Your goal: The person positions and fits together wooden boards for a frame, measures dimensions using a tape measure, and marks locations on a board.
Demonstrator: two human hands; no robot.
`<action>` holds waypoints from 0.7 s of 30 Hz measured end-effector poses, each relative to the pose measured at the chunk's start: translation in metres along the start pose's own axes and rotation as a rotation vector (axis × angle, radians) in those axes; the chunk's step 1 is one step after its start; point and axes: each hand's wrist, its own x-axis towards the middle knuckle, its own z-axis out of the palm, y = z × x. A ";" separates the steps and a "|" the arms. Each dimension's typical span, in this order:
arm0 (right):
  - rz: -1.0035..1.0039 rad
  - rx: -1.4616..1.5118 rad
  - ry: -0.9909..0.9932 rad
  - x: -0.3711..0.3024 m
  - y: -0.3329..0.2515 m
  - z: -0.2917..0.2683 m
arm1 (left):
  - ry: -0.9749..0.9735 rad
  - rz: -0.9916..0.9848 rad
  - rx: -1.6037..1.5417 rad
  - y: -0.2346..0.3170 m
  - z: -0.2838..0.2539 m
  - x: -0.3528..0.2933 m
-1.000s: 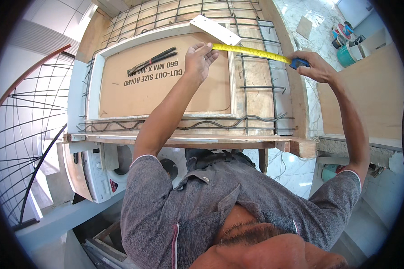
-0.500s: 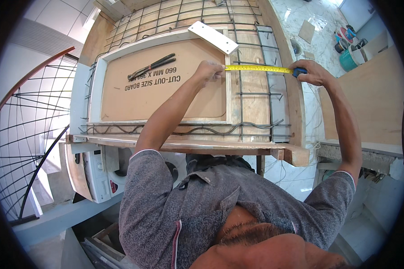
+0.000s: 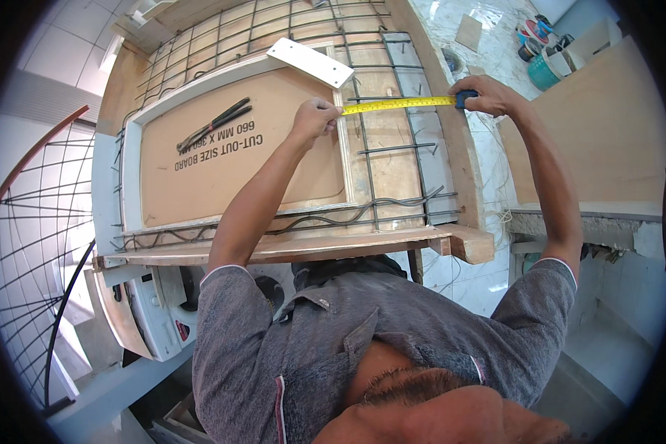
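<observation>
A yellow tape measure blade (image 3: 399,106) is stretched across the right part of a wooden formwork box. My left hand (image 3: 316,120) pinches the blade's end at the right edge of a white inner frame (image 3: 132,174). Around the dark blue tape measure case (image 3: 465,98), my right hand (image 3: 493,96) is closed, over the box's right side timber (image 3: 462,159). Beneath the blade run steel reinforcing bars (image 3: 371,166). Inside the frame lies a brown board (image 3: 237,181), with black-handled pincers (image 3: 216,124) on it. A white plate with holes (image 3: 311,63) rests across the frame's far right corner.
The formwork's front timber (image 3: 311,249) runs close before my body. A plywood sheet (image 3: 592,140) lies to the right, with a teal bucket (image 3: 546,70) beyond it. At the left stands a curved metal grille (image 3: 33,196). A white appliance (image 3: 152,314) sits below the box's left end.
The view has shifted and turned slightly, so the formwork appears farther left and tilted. Both hands keep their hold on the tape measure, with its blade still stretched between them.
</observation>
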 end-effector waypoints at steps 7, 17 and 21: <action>0.030 0.060 -0.032 -0.006 -0.025 -0.010 | 0.018 0.006 -0.009 -0.001 0.000 0.001; 0.118 0.102 0.012 -0.030 0.018 -0.001 | 0.003 0.061 0.014 -0.007 -0.001 0.006; 0.128 0.095 -0.010 -0.030 0.019 0.001 | 0.011 0.051 0.018 -0.009 -0.003 0.008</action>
